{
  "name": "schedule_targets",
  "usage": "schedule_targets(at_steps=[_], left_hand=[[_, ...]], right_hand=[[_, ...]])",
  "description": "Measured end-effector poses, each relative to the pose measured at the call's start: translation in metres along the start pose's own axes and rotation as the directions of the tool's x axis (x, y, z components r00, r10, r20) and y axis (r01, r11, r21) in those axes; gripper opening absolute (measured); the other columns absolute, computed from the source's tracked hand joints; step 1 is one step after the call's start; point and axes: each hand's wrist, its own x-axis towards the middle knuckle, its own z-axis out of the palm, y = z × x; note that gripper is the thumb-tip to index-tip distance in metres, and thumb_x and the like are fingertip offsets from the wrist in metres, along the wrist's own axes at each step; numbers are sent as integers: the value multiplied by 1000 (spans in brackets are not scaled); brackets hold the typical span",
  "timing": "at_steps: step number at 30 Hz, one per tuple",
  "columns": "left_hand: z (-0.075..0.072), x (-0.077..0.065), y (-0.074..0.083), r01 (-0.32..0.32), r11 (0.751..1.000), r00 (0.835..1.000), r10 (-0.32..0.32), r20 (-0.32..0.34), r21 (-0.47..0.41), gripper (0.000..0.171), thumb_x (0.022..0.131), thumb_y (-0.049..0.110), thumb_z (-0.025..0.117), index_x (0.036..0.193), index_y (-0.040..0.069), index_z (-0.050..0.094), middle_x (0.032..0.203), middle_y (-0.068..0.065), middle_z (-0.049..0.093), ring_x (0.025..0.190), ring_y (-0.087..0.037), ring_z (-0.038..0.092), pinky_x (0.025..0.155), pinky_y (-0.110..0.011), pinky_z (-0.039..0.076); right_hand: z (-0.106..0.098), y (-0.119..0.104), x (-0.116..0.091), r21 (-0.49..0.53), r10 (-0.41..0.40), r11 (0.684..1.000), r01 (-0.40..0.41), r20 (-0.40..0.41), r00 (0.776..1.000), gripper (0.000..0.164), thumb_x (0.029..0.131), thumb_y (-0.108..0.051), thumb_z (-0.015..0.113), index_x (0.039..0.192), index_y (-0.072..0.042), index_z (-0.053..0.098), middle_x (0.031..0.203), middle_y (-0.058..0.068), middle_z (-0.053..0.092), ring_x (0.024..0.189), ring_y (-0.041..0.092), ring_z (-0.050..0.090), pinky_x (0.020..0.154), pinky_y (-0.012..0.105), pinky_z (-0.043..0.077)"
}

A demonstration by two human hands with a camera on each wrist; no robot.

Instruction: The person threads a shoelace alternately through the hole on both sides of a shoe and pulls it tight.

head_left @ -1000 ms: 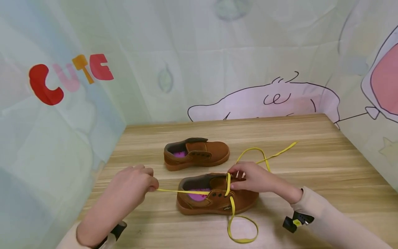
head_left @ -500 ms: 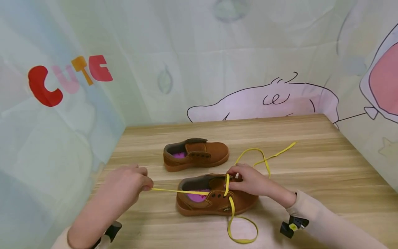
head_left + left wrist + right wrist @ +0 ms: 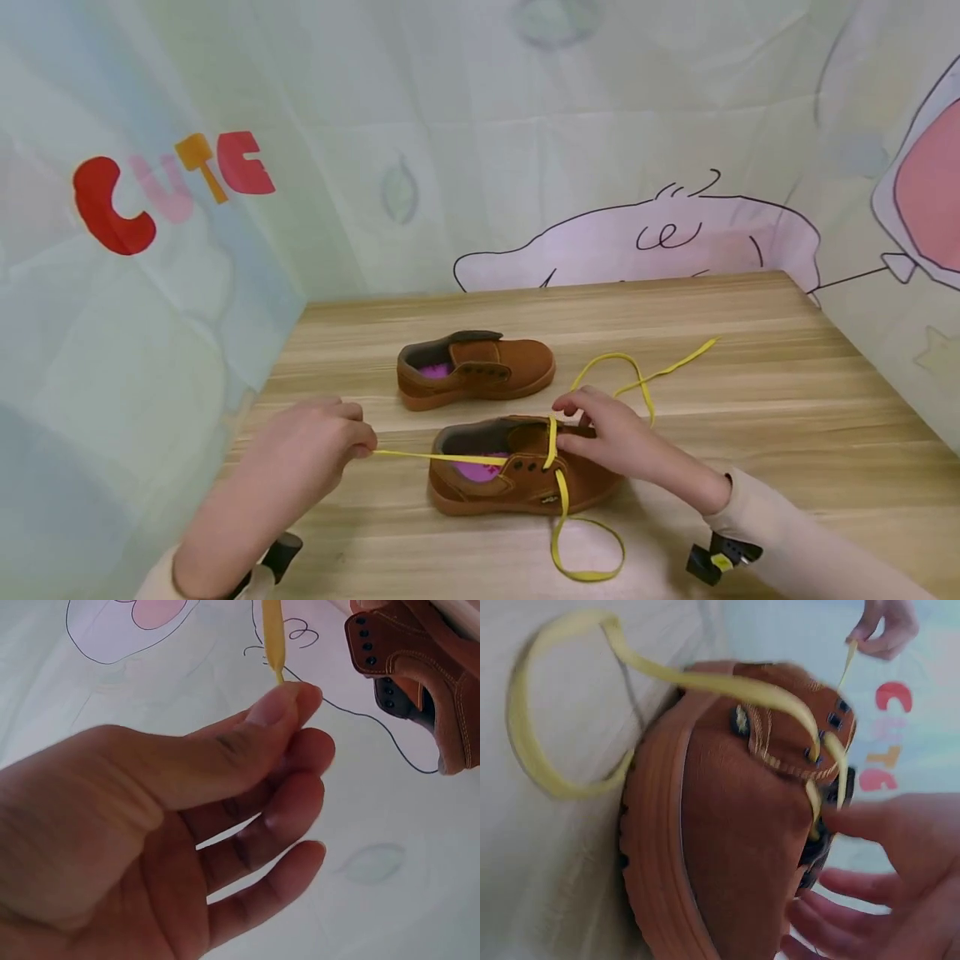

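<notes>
A brown shoe [image 3: 480, 494] with a pink insole sits nearest me, toe to the right. Yellow shoelace [image 3: 465, 458] runs from its near eyelet flap, stretched straight to my left hand [image 3: 318, 442]. Thumb and index finger of that hand pinch the lace end [image 3: 274, 645] in the left wrist view; the other fingers are loosely bent. My right hand [image 3: 615, 433] is at the front of the lacing, thumb and index finger apart beside a lace strand crossing the tongue. In the right wrist view, its thumb [image 3: 859, 821] lies close to that strand, its fingertips over the shoe's upper.
A second brown shoe [image 3: 517, 367], without a lace, stands behind the first. One lace loop [image 3: 588, 575] lies on the wooden table [image 3: 360, 542] in front; another length [image 3: 678, 363] trails to the back right. Printed cloth walls [image 3: 360, 125] enclose the table.
My left hand draws left, then eases slightly back right, the lace still straight. The right thumb and index finger have parted a little, and that hand has shifted slightly right.
</notes>
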Motion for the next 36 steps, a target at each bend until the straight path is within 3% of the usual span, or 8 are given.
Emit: schedule_targets(at_steps=[5,8,12,18,24,28,32,36], left_hand=[[7,5,6,-46,995,998,42,-44,-93,16,76,14,83,78,26,73,77,15,59,68,-5,56,60,-21,48],[13,14,12,-86,989,996,81,-45,-120,12,79,15,81,80,24,73,78,13,59,68,-5,55,60,-23,48],[25,26,23,-132,983,991,131,-12,-128,10,80,15,80,80,21,73,75,10,56,67,-7,50,58,-23,44],[41,37,36,-176,979,984,176,-14,-102,12,78,16,81,71,20,72,74,9,56,65,-8,46,57,-21,41],[41,40,41,-180,980,984,180,-13,-90,14,76,21,83,69,20,70,74,9,54,66,-8,45,58,-21,40],[39,45,42,-183,979,983,182,-15,-95,14,79,25,81,72,20,70,74,9,55,67,-7,45,58,-22,39],[41,56,44,-217,971,975,210,-76,-97,8,85,24,77,86,17,74,81,6,60,70,-9,52,62,-25,46],[43,70,44,-264,959,960,250,-129,-104,16,89,22,73,102,15,74,88,4,63,75,-10,58,65,-26,52]], right_hand=[[-3,-19,-21,129,56,991,-40,-121,991,16,89,-9,69,103,-13,64,76,-4,67,60,1,56,57,22,50],[-4,-30,-32,299,136,945,-134,14,991,17,92,-13,68,108,-14,62,70,-2,69,47,7,54,44,25,48],[2,-35,-41,420,187,877,-234,152,971,44,92,-16,69,132,-11,52,77,9,73,40,14,53,38,30,47],[14,-28,-48,667,99,709,-230,229,968,57,93,-7,65,143,-6,39,89,23,74,41,7,50,37,28,45],[1,-33,-56,785,39,545,-294,326,945,35,96,-14,63,126,1,56,93,6,77,46,1,43,42,17,37],[-18,-39,-62,890,-120,400,-216,285,951,24,101,-5,49,121,2,60,101,2,77,39,8,29,38,25,26],[-40,-45,-66,969,-314,239,-67,142,939,43,100,9,30,127,-3,60,118,7,73,39,19,21,39,38,18],[-62,-51,-64,964,-365,241,115,-20,931,56,94,20,27,130,-6,61,123,4,72,44,17,26,38,34,17]])
